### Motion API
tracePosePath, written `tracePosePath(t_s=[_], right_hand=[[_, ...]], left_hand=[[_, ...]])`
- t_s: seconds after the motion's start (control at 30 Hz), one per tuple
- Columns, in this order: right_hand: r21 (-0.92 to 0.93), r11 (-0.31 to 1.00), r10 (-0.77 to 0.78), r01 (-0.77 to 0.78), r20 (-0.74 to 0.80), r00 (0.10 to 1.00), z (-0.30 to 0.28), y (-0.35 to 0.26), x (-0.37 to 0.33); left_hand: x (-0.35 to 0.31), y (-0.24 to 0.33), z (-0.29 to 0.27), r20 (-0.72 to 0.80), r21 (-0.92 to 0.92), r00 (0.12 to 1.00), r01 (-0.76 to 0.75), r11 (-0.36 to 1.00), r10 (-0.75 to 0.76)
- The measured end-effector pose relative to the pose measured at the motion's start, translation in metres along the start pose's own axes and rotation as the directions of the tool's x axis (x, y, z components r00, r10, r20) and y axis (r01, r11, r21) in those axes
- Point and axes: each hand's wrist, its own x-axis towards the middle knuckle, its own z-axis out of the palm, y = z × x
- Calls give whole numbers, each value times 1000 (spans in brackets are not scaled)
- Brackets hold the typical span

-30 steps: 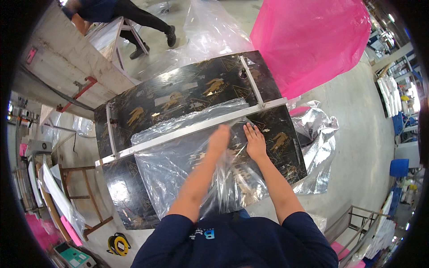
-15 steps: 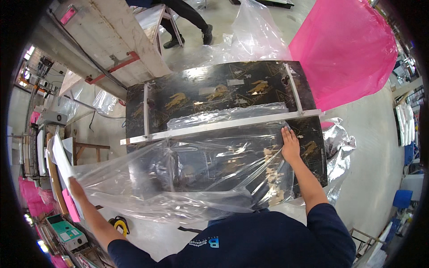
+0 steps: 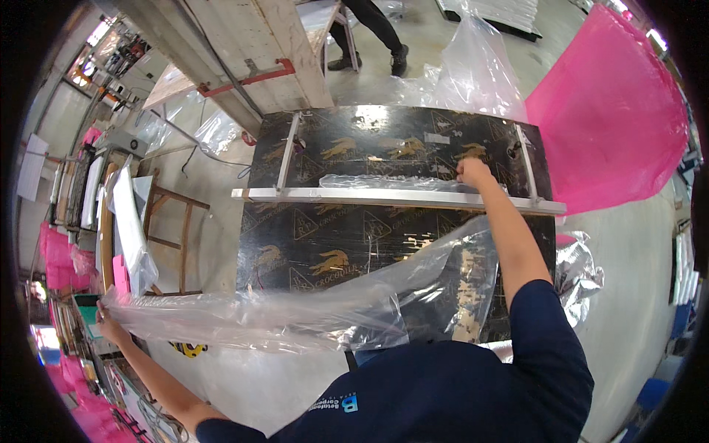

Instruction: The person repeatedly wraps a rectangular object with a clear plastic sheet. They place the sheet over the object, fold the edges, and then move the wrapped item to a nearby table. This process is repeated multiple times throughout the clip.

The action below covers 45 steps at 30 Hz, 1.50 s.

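Observation:
A crumpled clear plastic sheet stretches across the near side of a dark board table. Its far left end is gripped by my left hand, held out beyond the table's left edge. A pale metal bar runs across the table, fixed by two side arms. Beyond the bar lies a narrow strip of clear plastic. My right hand is closed above the right end of this strip, reaching over the bar. Whatever its curled fingers hold is hidden.
A large pink plastic bag stands beside the table's right edge, with silver foil on the floor below. At the far left of the table rises a column. A wooden stand is on the left. Another person's legs show beyond.
My left hand has drawn the sheet down and nearer, baring more of the table. My right hand has moved from the near side to beyond the bar, its fingers now curled.

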Motion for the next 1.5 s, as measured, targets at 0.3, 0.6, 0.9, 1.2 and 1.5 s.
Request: tracePosePath(t_s=[0.3, 0.6, 0.9, 1.2, 1.5], right_hand=[[15, 993, -98, 117, -450, 888, -81, 4, 6], [500, 705, 702, -503, -592, 396, 57, 45, -385], [30, 544, 790, -838, 316, 525, 243, -44, -564], [503, 349, 920, -791, -25, 391, 65, -9, -222], [728, 667, 419, 158, -542, 728, 59, -196, -302]], left_hand=[[-342, 66, -35, 876, 5, 460, 294, 956, -145], [-509, 74, 44, 925, -347, 238, 212, 913, 296], [-480, 127, 41, 807, -532, 165, -217, 819, 568], [-497, 132, 17, 784, -595, 264, 59, 801, 562], [-516, 125, 1, 829, -555, 407, 514, 655, 383]])
